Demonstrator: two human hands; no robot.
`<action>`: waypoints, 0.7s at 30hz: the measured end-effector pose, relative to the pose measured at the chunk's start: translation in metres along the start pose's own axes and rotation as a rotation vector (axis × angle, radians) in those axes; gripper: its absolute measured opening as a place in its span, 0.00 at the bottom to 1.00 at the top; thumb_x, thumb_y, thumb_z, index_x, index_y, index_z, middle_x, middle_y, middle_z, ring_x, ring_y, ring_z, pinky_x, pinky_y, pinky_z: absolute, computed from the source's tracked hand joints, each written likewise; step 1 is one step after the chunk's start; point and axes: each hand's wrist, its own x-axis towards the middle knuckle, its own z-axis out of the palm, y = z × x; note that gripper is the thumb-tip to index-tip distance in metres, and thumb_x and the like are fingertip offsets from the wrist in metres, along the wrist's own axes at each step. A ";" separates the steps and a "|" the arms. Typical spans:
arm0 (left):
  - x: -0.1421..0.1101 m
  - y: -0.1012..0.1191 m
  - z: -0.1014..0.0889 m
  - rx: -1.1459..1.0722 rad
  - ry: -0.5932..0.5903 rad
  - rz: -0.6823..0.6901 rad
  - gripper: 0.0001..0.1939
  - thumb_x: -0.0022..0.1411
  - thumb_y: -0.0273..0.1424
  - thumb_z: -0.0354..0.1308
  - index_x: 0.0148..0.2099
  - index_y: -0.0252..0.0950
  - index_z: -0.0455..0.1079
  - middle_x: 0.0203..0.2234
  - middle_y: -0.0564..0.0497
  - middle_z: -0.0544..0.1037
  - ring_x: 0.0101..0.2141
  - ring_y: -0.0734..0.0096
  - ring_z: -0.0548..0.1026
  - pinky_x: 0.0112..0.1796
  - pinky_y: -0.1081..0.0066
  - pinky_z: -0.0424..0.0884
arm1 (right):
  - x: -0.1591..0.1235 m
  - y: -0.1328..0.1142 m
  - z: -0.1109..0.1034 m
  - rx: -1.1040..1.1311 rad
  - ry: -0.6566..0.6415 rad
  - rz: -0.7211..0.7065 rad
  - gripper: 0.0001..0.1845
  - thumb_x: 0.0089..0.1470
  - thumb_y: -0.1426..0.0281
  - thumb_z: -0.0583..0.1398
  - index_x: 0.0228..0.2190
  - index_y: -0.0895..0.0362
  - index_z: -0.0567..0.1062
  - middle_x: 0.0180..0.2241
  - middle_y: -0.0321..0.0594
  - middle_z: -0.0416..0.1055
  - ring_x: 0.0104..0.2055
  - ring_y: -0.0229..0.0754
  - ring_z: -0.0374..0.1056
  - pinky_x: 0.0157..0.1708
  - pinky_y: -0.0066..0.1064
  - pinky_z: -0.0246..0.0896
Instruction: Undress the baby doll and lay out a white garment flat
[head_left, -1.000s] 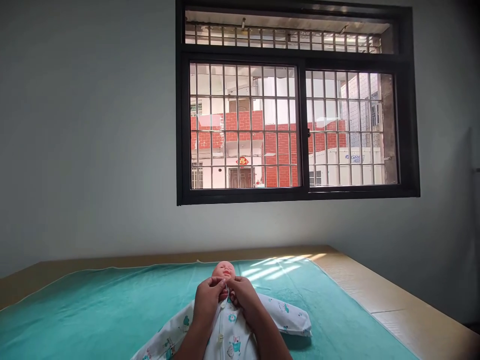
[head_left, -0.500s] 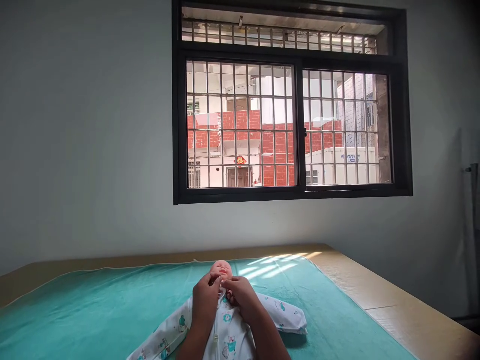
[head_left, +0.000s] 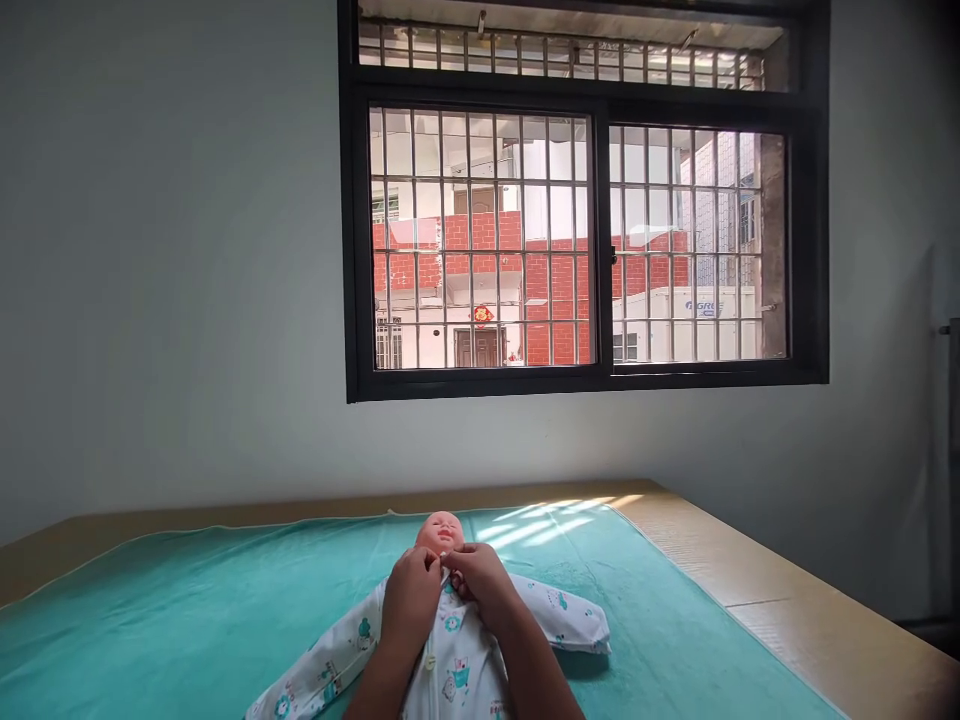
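A baby doll lies on its back, dressed in a white printed garment with long sleeves spread to both sides. At the doll's neck, my left hand pinches the garment's collar between thumb and fingers. From the other side my right hand grips the collar too, its thumb close to the left fingertips. The bit of collar between the fingers is mostly hidden. A pale fastener shows lower down along the garment's front.
A teal cloth covers most of the wooden table. Sunlight falls in stripes near its far right corner. Behind stands a grey wall with a black-framed barred window.
Both hands stay at the doll's collar, and their fingers have shifted slightly. More of the doll's lower face shows. The camera view has tilted a little.
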 end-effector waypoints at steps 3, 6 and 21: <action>0.003 -0.002 -0.004 -0.117 -0.022 -0.024 0.10 0.56 0.28 0.52 0.27 0.34 0.73 0.27 0.45 0.79 0.32 0.62 0.74 0.33 0.70 0.60 | 0.000 0.001 -0.002 0.054 -0.033 0.012 0.07 0.38 0.70 0.64 0.19 0.61 0.71 0.11 0.29 0.59 0.15 0.28 0.52 0.16 0.22 0.41; 0.006 -0.002 -0.008 -0.261 -0.049 -0.056 0.11 0.54 0.32 0.53 0.26 0.34 0.74 0.26 0.46 0.79 0.31 0.64 0.75 0.32 0.71 0.62 | 0.000 0.001 -0.004 0.094 -0.062 0.026 0.10 0.37 0.68 0.67 0.19 0.62 0.72 0.12 0.29 0.59 0.15 0.27 0.52 0.17 0.22 0.42; 0.009 -0.002 -0.010 -0.650 -0.132 -0.132 0.14 0.39 0.37 0.60 0.27 0.31 0.75 0.16 0.52 0.74 0.20 0.73 0.67 0.25 0.72 0.63 | 0.003 0.004 -0.008 0.289 -0.108 0.050 0.15 0.32 0.68 0.69 0.23 0.63 0.73 0.15 0.28 0.60 0.16 0.25 0.52 0.17 0.18 0.45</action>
